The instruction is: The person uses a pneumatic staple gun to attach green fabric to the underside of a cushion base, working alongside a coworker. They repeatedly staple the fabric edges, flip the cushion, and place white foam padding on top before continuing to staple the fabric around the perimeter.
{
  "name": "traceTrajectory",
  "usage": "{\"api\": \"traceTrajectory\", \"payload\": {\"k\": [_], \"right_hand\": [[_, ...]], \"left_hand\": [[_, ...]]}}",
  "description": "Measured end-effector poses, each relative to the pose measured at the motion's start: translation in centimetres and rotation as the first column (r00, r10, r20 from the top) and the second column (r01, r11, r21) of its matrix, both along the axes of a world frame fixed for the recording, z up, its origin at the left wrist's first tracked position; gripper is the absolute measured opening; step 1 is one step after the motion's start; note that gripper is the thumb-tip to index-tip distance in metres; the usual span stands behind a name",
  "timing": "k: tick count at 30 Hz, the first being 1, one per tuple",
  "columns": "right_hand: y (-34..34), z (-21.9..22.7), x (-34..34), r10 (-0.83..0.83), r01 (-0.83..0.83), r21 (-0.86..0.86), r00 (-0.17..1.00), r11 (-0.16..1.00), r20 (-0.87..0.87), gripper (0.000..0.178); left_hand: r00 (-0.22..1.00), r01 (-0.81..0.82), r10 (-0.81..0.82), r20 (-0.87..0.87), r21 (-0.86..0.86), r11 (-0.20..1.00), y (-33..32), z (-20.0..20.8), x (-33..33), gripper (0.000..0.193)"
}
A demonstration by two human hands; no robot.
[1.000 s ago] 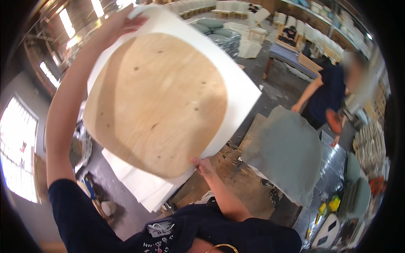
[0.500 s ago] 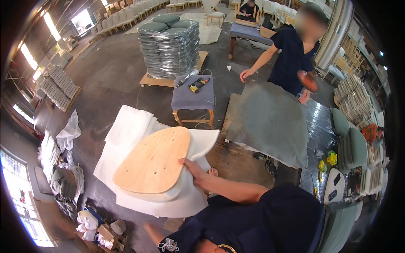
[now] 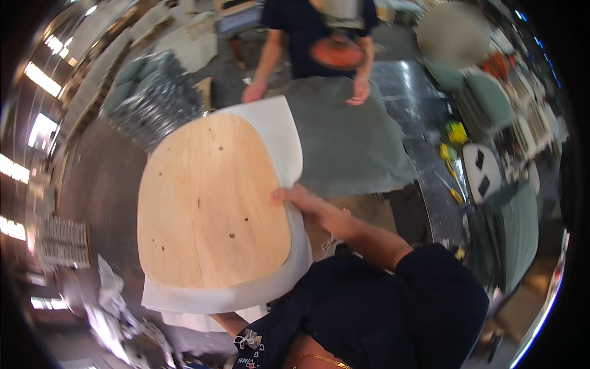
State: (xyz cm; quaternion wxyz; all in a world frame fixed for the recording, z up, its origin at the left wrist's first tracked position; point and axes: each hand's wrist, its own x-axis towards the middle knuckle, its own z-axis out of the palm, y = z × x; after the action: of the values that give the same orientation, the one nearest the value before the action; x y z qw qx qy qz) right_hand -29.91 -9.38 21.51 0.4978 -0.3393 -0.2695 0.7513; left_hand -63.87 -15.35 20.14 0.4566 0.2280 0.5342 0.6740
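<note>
A rounded plywood seat board [image 3: 206, 203] with several small holes lies over white foam sheeting [image 3: 279, 138], which sticks out past its edges. My right hand [image 3: 298, 200] is closed on the right edge of the board and foam, with its thumb on top of the wood. My left forearm [image 3: 230, 322] goes under the near edge of the foam, and the hand there is hidden. Beyond the board, a grey-green fabric pile [image 3: 350, 135] lies on the work table. A co-worker's hands [image 3: 358, 91] are at the fabric's far side.
A round red-orange fixture [image 3: 337, 54] hangs over the table's far side. Yellow boxes [image 3: 456, 132], a screwdriver [image 3: 455, 195] and a pale panel with dark slots [image 3: 482, 172] lie to the right. Green cushions [image 3: 488, 101] are stacked beyond. Plastic-wrapped cushions [image 3: 153, 95] stand at far left.
The board and foam have come up closer and turned toward the fabric-covered table. My left forearm has moved under the foam. My view has swung right, and my right hand keeps its grip.
</note>
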Motion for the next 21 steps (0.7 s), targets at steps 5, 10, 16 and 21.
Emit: {"api": "traceTrajectory", "payload": {"k": [5,10,16,21], "right_hand": [[4.4,-2.7,16.6,-0.099,0.102,-0.004,0.972,0.995,0.215,0.08],[5.9,-4.9,30.7,-0.051,0.061,-0.032,0.965,0.998,0.258,0.092],[-1.5,-13.0,35.5,-0.474,0.507,-0.122,0.658,0.853,-0.585,0.089],[-3.0,-18.0,31.8,-0.755,0.792,-0.19,0.436,0.58,-0.489,0.068]], "left_hand": [[0.962,0.202,-0.187,-0.201,0.059,0.978,8.6,3.8,12.2,0.059],[0.917,0.398,-0.378,0.129,-0.243,0.884,17.4,-2.6,22.0,0.061],[0.879,0.47,-0.437,0.193,-0.186,0.863,18.3,0.5,32.4,0.063],[0.585,0.659,-0.706,0.399,0.273,0.701,17.9,-2.1,35.3,0.072]]}}
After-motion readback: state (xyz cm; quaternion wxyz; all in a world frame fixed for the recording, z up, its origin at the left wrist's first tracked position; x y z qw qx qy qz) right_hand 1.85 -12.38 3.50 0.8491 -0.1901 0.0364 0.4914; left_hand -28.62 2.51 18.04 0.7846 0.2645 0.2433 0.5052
